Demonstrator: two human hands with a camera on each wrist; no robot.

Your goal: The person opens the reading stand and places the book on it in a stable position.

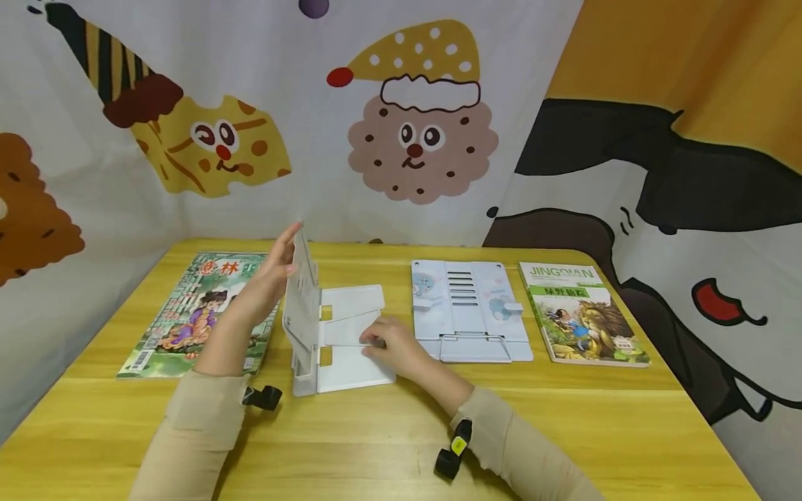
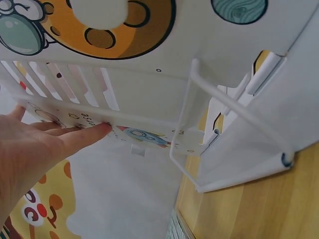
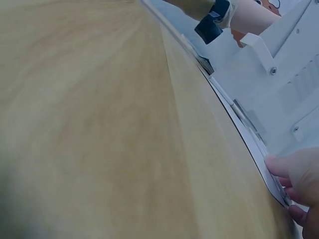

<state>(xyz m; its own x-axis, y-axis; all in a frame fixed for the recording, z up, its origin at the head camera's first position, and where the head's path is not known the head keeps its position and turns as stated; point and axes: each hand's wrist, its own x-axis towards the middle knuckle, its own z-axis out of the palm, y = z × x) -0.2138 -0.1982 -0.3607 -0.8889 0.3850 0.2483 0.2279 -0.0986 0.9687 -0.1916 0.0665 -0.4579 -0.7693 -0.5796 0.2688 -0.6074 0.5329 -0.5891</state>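
A white book stand [image 1: 341, 367] stands unfolded, its printed panel [image 2: 149, 82] raised upright and its base flat on the wooden table. With extended fingers, my left hand [image 1: 263, 282] touches the panel's printed face close to its upper edge. A white wire loop [image 2: 239, 107] juts from the panel's lower part in the left wrist view. Over the base, my right hand [image 1: 401, 348] has bent fingers and pinches a thin white part of the stand. In the right wrist view, thumb and fingertips [image 3: 276, 165] meet at the base's edge.
A second book stand [image 1: 466, 313], pale blue and folded flat, lies to the right. Beyond it is a paperback book [image 1: 589, 323] with a lion on its cover. A green magazine [image 1: 182, 327] lies at the left, partly behind my left forearm. A cartoon-print curtain [image 1: 250, 216] hangs behind the table.
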